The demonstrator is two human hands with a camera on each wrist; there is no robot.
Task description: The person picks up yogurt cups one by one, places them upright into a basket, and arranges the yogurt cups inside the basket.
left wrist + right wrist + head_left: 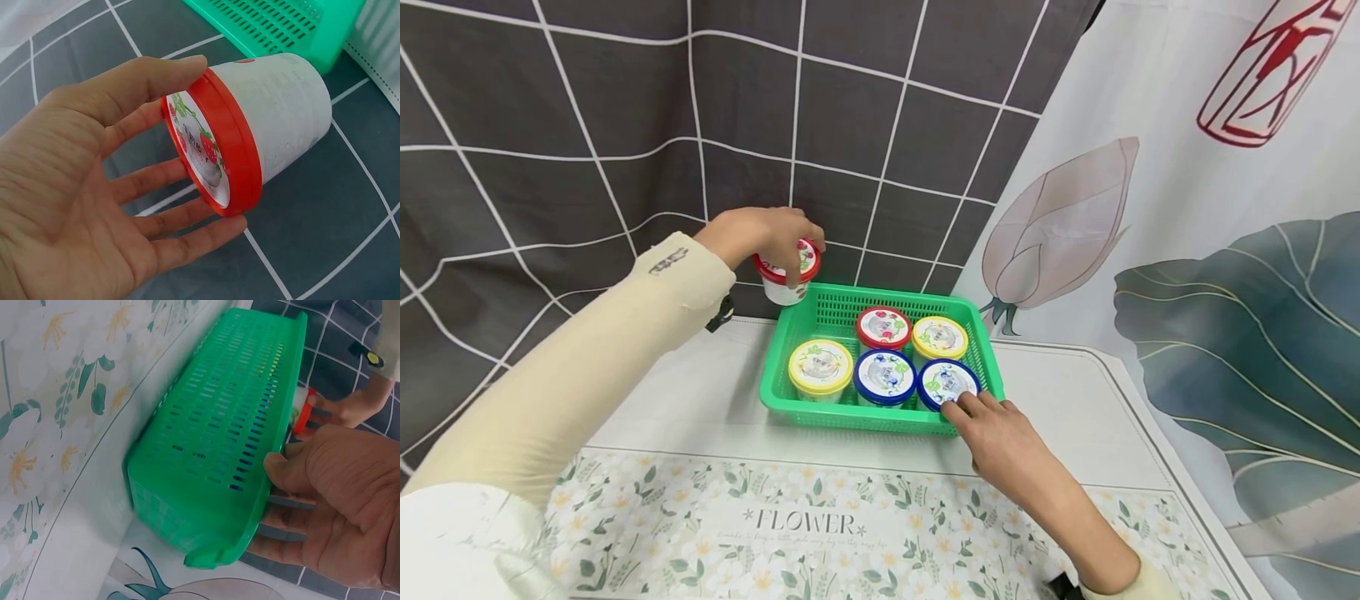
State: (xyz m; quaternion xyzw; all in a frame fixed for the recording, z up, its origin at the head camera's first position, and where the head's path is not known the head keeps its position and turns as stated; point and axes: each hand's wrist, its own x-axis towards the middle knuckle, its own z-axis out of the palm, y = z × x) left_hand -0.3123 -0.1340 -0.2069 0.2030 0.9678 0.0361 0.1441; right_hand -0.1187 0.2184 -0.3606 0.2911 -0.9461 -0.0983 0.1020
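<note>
My left hand (pixel 767 237) grips a white tub with a red lid (pixel 228 147) by its lid, thumb on one side and fingers on the other; strawberries are printed on the lid. The tub is held above the back left corner of a green plastic basket (pixel 880 421). On the basket's front rim, near its right corner, my right hand (pixel 1000 437) holds on with the thumb outside the wall and fingers over the edge. Inside stand a red-lidded tub (pixel 883 327), two yellow-lidded tubs (pixel 821 367) and two blue-lidded tubs (pixel 885 377).
The basket stands on a white table (pixel 685 408) with a floral, FLOWER-lettered band (pixel 805 525) along its front. A dark gridded curtain (pixel 625 108) hangs right behind, and a pale printed cloth (pixel 1075 208) hangs at the right.
</note>
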